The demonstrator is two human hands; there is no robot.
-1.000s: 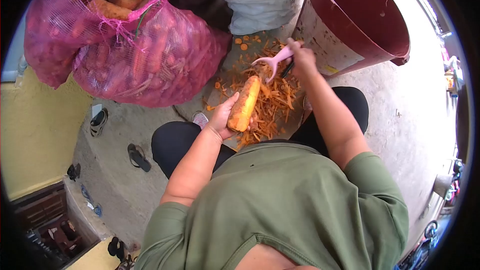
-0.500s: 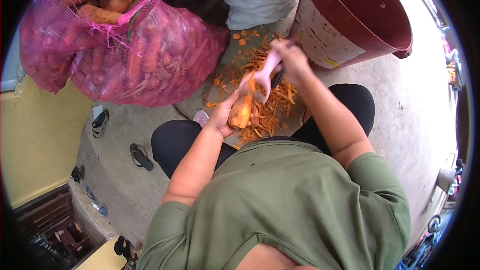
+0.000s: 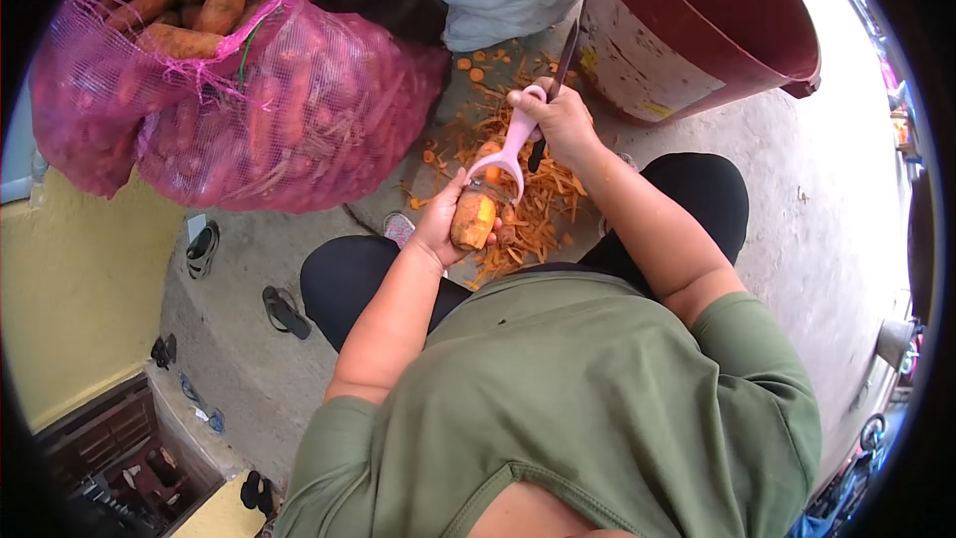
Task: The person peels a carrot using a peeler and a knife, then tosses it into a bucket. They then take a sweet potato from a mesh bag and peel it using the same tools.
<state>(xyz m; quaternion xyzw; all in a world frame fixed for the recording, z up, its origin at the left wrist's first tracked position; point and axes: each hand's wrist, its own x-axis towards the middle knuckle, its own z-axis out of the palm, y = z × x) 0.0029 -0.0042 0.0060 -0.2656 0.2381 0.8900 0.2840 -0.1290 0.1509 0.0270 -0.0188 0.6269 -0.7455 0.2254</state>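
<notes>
1. Our left hand (image 3: 436, 227) is closed around the near end of the carrot (image 3: 472, 221), at centre, over the peelings (image 3: 543, 204).
2. The carrot looks stiff and fairly light (likely slick where peeled), so we judge the thick near end the surest hold.
3. The pink peeler (image 3: 508, 144) sets its head on the carrot's far end.
4. Our right hand (image 3: 564, 120), farther right, clenches the peeler's handle.
</notes>
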